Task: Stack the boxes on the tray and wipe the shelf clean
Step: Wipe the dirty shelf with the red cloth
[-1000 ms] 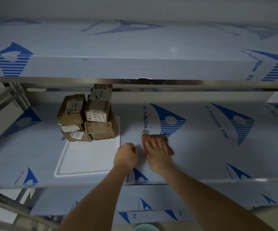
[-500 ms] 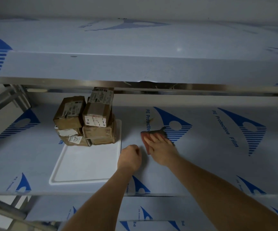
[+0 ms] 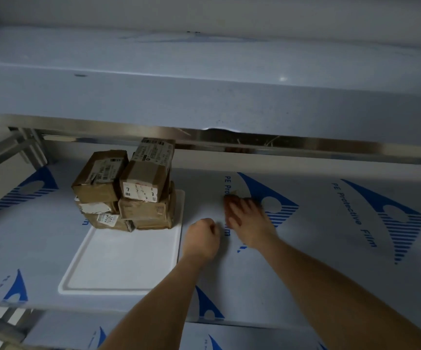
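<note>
At centre frame the left hand rests fisted, holding nothing visible. Beyond it the right hand, flat on the reddish cloth, has pushed farther back across the shelf: wiping advances. Boxes sit stacked at the far end of the tray, left of centre.

The shelf is covered with a smooth pale-blue plastic film, slightly glossy, with blue print on it. The frame rail above is bare metal — shiny, reflecting. The tray looks like white plastic, smooth and matt. The boxes are brown cardboard with tape and white paper labels — creased, dull. The cloth is reddish and soft-looking.
</note>
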